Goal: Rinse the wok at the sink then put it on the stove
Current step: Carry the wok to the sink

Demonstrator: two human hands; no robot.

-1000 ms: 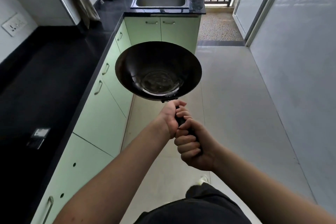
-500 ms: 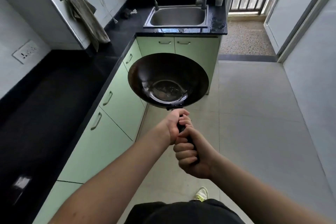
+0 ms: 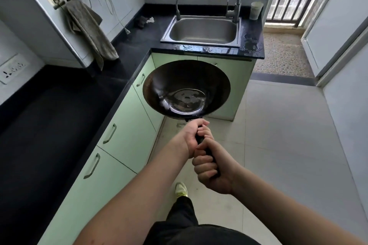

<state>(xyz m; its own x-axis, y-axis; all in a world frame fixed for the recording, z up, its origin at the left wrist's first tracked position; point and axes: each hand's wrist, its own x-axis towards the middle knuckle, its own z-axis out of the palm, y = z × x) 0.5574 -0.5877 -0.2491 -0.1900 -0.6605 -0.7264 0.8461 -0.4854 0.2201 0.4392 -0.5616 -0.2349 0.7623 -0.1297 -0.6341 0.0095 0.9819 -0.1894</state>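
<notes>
Both hands, left hand (image 3: 192, 138) and right hand (image 3: 212, 169), grip the wok (image 3: 186, 88) handle (rigid, probably heavy, possibly wet).

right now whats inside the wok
The wok, held by the left hand and right hand, shows only a shiny wet-looking patch at its bottom; no food visible. Its underside is hidden.

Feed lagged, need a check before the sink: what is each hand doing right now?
Left hand: fingers curled round the wok handle, nearer the bowl.
Right hand: grips the same handle, further back.
</notes>
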